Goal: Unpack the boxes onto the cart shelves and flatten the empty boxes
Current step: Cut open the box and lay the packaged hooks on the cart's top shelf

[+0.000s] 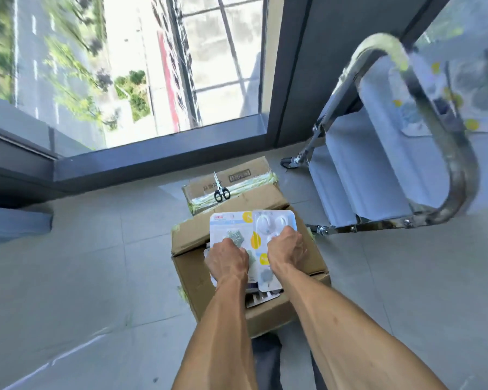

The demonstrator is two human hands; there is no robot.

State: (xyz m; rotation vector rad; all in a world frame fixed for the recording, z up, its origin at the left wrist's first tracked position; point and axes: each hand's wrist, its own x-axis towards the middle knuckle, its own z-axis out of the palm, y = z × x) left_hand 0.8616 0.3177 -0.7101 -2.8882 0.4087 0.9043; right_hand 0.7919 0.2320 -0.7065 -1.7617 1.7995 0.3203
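An open cardboard box (pixel 192 266) stands on the floor in front of me, with packs of goods showing inside. My left hand (pixel 227 260) grips a white blister pack with green hexagon hooks (pixel 228 225) just above the box. My right hand (pixel 286 249) grips a second blister pack with white round hooks (pixel 273 219) beside it. The metal cart (pixel 378 170) with pale shelves stands to the right of the box, its curved handle near me.
A second cardboard box (pixel 245 175), taped shut, lies behind the open one with black-handled scissors (pixel 220 190) on top. A tall window and dark frame (pixel 152 159) run along the far side. Tiled floor spreads left and right.
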